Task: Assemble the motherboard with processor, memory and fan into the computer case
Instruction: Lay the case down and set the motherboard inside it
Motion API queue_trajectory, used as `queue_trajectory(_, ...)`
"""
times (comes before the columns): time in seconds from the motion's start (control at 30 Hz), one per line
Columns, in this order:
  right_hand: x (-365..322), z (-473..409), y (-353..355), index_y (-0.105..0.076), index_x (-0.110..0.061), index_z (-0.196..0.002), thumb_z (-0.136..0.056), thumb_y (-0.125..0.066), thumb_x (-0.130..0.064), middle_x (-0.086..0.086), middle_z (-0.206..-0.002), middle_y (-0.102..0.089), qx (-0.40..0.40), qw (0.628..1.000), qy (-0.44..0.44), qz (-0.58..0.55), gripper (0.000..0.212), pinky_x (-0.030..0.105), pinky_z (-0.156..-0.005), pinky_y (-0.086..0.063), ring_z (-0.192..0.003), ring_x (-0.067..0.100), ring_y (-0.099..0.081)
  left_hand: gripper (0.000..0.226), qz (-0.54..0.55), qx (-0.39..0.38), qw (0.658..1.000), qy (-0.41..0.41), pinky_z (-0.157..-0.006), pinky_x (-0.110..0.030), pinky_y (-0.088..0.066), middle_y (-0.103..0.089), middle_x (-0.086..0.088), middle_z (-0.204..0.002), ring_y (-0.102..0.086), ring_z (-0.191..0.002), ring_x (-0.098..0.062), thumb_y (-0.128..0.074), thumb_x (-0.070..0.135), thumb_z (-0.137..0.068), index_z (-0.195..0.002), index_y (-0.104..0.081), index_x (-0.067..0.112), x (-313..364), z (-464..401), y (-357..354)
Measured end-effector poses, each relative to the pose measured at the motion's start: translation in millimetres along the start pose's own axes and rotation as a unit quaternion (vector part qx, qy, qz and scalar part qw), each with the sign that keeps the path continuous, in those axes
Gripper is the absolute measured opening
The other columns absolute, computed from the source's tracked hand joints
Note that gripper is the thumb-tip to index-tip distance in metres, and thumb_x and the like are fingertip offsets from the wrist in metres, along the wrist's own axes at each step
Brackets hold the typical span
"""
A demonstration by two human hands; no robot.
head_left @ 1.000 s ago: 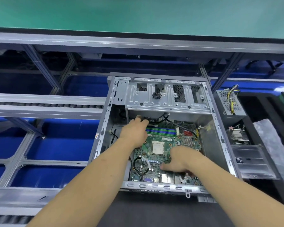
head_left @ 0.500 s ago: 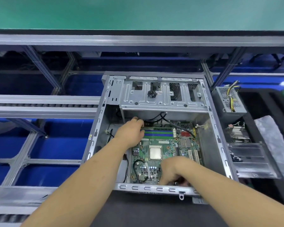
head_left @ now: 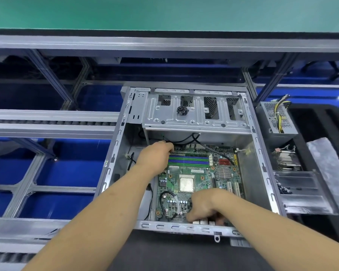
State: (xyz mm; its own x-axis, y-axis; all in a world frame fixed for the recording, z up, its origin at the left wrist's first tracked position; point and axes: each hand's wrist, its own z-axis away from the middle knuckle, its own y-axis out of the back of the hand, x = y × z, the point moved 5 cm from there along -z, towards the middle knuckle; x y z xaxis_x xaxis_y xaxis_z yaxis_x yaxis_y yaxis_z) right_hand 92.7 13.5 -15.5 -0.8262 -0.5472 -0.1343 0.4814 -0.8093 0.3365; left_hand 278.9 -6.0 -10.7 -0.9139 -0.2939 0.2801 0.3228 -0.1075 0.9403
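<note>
Forearms reach in from the near edge, bare, over a dark matte strip of bench. The right hand (head_left: 205, 207) sits at the near edge of the motherboard (head_left: 194, 184), its fingers (head_left: 192, 218) curled down onto the row of silvery metal port blocks (head_left: 203, 222) by the case's near wall; whether they pinch the board edge or only press on it, I cannot tell. The computer case (head_left: 114, 159) is bare grey sheet steel, a box lying open-side up, its rims punched with small slots. Inside it the green motherboard lies flat on the case floor, studded with tiny cylindrical capacitors, a looping black cable (head_left: 162, 196) at its near left and a square, dull-silver processor (head_left: 186, 184) in the middle. To the right stands a small finned heatsink (head_left: 224, 172). Farther in, long blue and green memory slots (head_left: 188, 160) run side by side. The left hand (head_left: 155, 157) rests at the board's far left corner, fingers bent downward and close together, tips hidden near a black wire (head_left: 182, 140); no grip is visible. Beyond, a stamped steel drive cage (head_left: 196, 114) carries a dark clump of screws (head_left: 182, 110). Right of the case sits a perforated metal power supply (head_left: 276, 120) with yellow and black wires.
</note>
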Motion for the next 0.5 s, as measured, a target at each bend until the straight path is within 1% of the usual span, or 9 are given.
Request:
queue_trajectory(0.07,0.9,-0.2,-0.3,-0.051,-0.001,-0.103,-0.098,-0.059,-0.051,0.011,-0.101,-0.054,-0.003,1.000,-0.006,-0.007,0.051,0.035,-0.064,-0.061,-0.060,0.025,-0.064,0.029,0.000,0.005,1.000,0.002,-0.075,-0.040,-0.053,-0.059,-0.003,-0.115,-0.058,-0.093,-0.028,-0.042,0.007,-0.098,-0.116,-0.058,0.022,1.2,0.7,-0.1)
queue_trajectory(0.13,2.1,0.9,-0.1,-0.053,-0.002,-0.118,-0.096,-0.061,-0.053,0.013,-0.119,-0.055,-0.002,1.000,-0.014,-0.019,0.057,0.039,-0.071,-0.064,-0.065,0.027,-0.067,0.023,-0.003,0.003,1.000,0.008,-0.072,-0.039,-0.051,-0.058,-0.005,-0.112,-0.057,-0.092,-0.028,-0.042,0.006,-0.096,-0.110,-0.055,0.019,4.8,1.2,-1.6)
queue_trajectory(0.17,1.8,2.2,0.3,-0.053,-0.002,-0.125,-0.095,-0.061,-0.054,0.013,-0.124,-0.055,-0.001,1.000,-0.014,-0.018,0.060,0.038,-0.070,-0.065,-0.067,0.027,-0.068,0.021,-0.012,-0.005,1.000,0.012,-0.071,-0.038,-0.050,-0.057,-0.006,-0.112,-0.056,-0.092,-0.029,-0.043,0.007,-0.096,-0.109,-0.053,0.019,7.9,1.4,-2.9)
queue_trajectory(0.2,0.2,3.3,1.0,-0.053,-0.003,-0.126,-0.096,-0.060,-0.053,0.011,-0.120,-0.055,-0.002,1.000,-0.010,-0.007,0.059,0.032,-0.064,-0.064,-0.066,0.025,-0.067,0.023,-0.025,-0.015,1.000,0.012,-0.069,-0.037,-0.047,-0.056,-0.006,-0.114,-0.056,-0.094,-0.029,-0.045,0.008,-0.096,-0.115,-0.052,0.020,11.6,1.3,-4.3)
queue_trajectory(0.27,-4.8,7.3,3.4,-0.055,-0.009,-0.117,-0.098,-0.056,-0.051,0.004,-0.103,-0.052,0.003,0.999,0.014,0.034,0.046,0.017,-0.038,-0.050,-0.058,0.017,-0.056,0.037,-0.052,-0.034,0.998,0.007,-0.066,-0.037,-0.043,-0.052,-0.007,-0.119,-0.057,-0.098,-0.030,-0.050,0.008,-0.096,-0.131,-0.047,0.021,18.2,0.9,-7.5)
queue_trajectory(0.3,-6.9,9.3,4.8,-0.055,-0.011,-0.118,-0.099,-0.055,-0.050,0.002,-0.101,-0.049,0.007,0.998,0.024,0.051,0.043,0.017,-0.032,-0.043,-0.056,0.012,-0.050,0.041,-0.057,-0.036,0.998,0.006,-0.065,-0.037,-0.042,-0.051,-0.008,-0.119,-0.057,-0.098,-0.030,-0.052,0.007,-0.095,-0.133,-0.046,0.021,19.5,1.0,-7.8)
queue_trajectory(0.37,-7.9,11.2,5.6,-0.058,-0.011,-0.124,-0.098,-0.055,-0.051,0.000,-0.101,-0.048,0.007,0.997,0.028,0.066,0.048,0.018,-0.032,-0.037,-0.054,0.009,-0.046,0.037,-0.048,-0.030,0.998,0.004,-0.064,-0.037,-0.042,-0.051,-0.009,-0.115,-0.056,-0.095,-0.030,-0.052,0.007,-0.096,-0.130,-0.047,0.019,18.6,1.4,-7.2)
queue_trajectory(0.43,-8.4,9.9,4.8,-0.058,-0.010,-0.109,-0.098,-0.055,-0.051,-0.002,-0.088,-0.051,0.002,0.997,0.028,0.075,0.043,0.015,-0.026,-0.033,-0.047,0.009,-0.051,0.026,-0.028,-0.021,0.999,-0.001,-0.068,-0.039,-0.048,-0.052,-0.008,-0.108,-0.057,-0.092,-0.030,-0.049,0.012,-0.099,-0.124,-0.052,0.017,15.5,2.0,-6.5)
queue_trajectory(0.5,-8.0,5.6,3.5,-0.059,-0.007,-0.093,-0.098,-0.057,-0.049,-0.002,-0.082,-0.054,-0.005,0.998,0.024,0.063,0.043,0.014,-0.024,-0.032,-0.031,0.009,-0.054,0.021,-0.006,-0.013,1.000,0.000,-0.074,-0.043,-0.053,-0.054,-0.008,-0.105,-0.059,-0.091,-0.032,-0.046,0.016,-0.101,-0.120,-0.056,0.016,12.8,2.2,-6.3)
